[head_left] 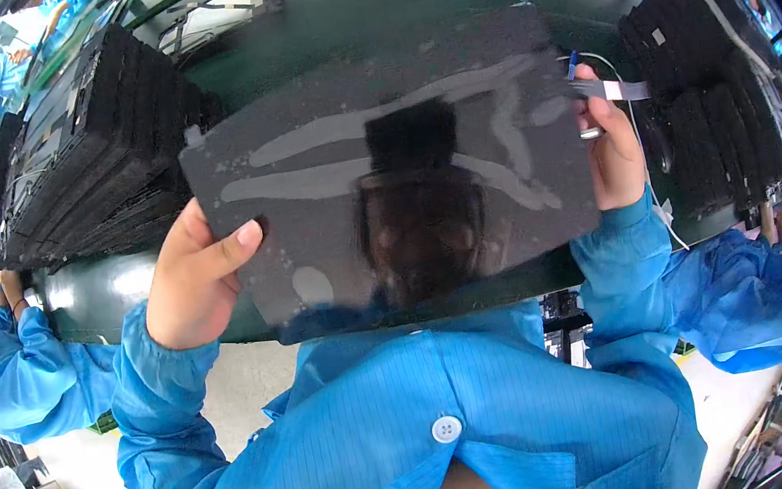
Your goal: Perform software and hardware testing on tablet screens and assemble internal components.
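Observation:
A dark, glossy flat panel [310, 246], likely a display panel, is held up in front of my chest, tilted so its face reflects dark shapes. Paler grey streaks and small spots mark its surface. My left hand [190, 285] grips its left edge, thumb on the face and the other fingers mostly hidden behind. At the right edge my right hand [618, 155] is closed on the panel, fingers partly concealed by it. A grey and white ribbon cable [626, 90] sticks out beside those fingers. Small blue and silver parts show there too, too small to identify.
Black foam trays [108, 145] are stacked at the left, and another black stack [713, 95] stands at the right. A thin white cable [635, 132] hangs beside it. Flat parts [220, 15] lie on the dark green bench's far side. Blue-sleeved people [21, 371] work on both sides.

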{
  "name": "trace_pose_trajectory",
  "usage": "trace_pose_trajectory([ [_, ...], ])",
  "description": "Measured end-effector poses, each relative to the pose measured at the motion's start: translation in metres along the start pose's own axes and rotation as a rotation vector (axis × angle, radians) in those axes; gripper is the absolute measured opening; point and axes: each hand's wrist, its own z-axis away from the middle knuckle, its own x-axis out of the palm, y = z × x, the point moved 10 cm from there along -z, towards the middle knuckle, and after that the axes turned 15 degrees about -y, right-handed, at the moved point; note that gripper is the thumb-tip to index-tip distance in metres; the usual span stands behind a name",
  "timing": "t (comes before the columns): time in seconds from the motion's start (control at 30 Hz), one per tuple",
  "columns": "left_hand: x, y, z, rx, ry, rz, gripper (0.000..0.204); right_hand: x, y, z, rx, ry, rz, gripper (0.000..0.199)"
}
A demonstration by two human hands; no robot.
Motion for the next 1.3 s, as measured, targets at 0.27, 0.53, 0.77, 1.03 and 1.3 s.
trace_pose_trajectory([
  [0.27, -0.006, -0.053, -0.019, -0.262, -0.018, 0.055, 0.036, -0.033, 0.015, 0.002, 0.342, -0.005, 0.517, 0.024],
  [0.53, -0.01, -0.062, -0.022, -0.346, 0.043, 0.016, 0.031, -0.045, 0.031, -0.005, 0.429, -0.057, 0.63, 0.023],
  [0.77, -0.031, -0.045, -0.024, -0.701, 0.002, -0.606, 0.026, -0.043, 0.026, -0.004, 0.456, -0.07, 0.674, 0.024],
  [1.03, 0.094, 0.005, -0.049, 0.204, -0.272, -1.665, 0.028, -0.087, -0.009, 0.014, 0.492, 0.014, 0.81, 0.024],
  [1.3, 0.154, -0.064, -0.049, 0.301, -0.496, -1.783, 0.053, -0.132, -0.028, 0.034, 0.576, 0.036, 0.856, 0.027],
])
